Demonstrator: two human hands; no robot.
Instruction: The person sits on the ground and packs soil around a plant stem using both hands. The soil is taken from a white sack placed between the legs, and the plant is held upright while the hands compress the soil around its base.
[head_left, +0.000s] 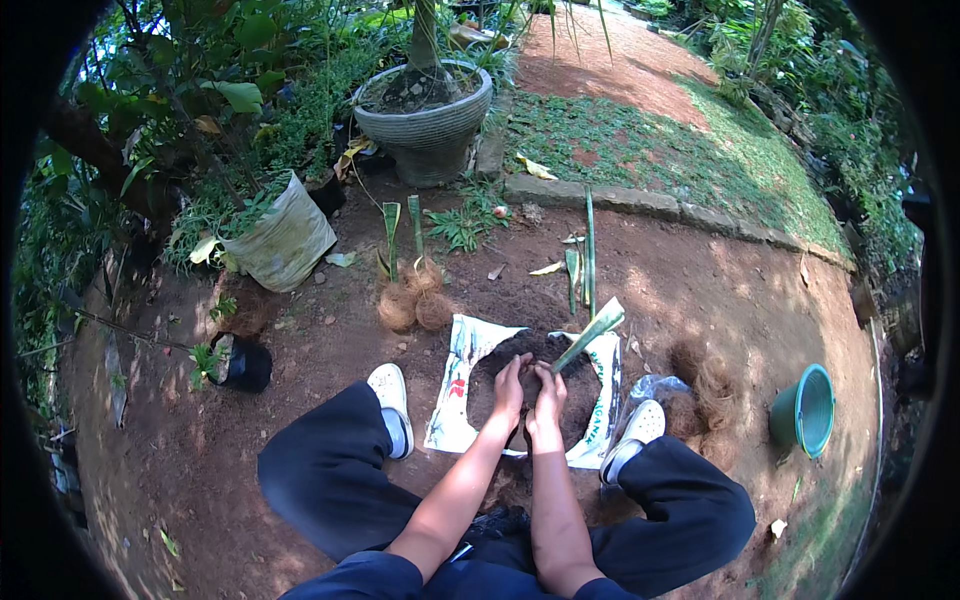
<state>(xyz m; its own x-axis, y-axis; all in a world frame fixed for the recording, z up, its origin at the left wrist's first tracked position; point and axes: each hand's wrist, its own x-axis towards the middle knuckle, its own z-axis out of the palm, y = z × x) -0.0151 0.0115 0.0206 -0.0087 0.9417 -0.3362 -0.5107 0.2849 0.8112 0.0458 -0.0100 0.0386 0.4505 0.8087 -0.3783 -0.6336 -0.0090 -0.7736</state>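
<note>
My left hand and my right hand are cupped together around a clump of dark soil. A cut snake plant leaf slants up to the right from my right fingertips; its lower end is hidden there. Beneath both hands, more dark soil lies heaped on a white printed sack spread flat between my feet. Beyond the sack stand several balls wrapped in brown fibre, with snake plant leaves upright in some. Longer cut leaves lie on the ground ahead.
Loose brown coconut fibre and a clear plastic bag lie near my right shoe. Further right is a green bucket. At left are a black plant bag and a pale grow sack. A large ribbed pot stands ahead beside a stone kerb.
</note>
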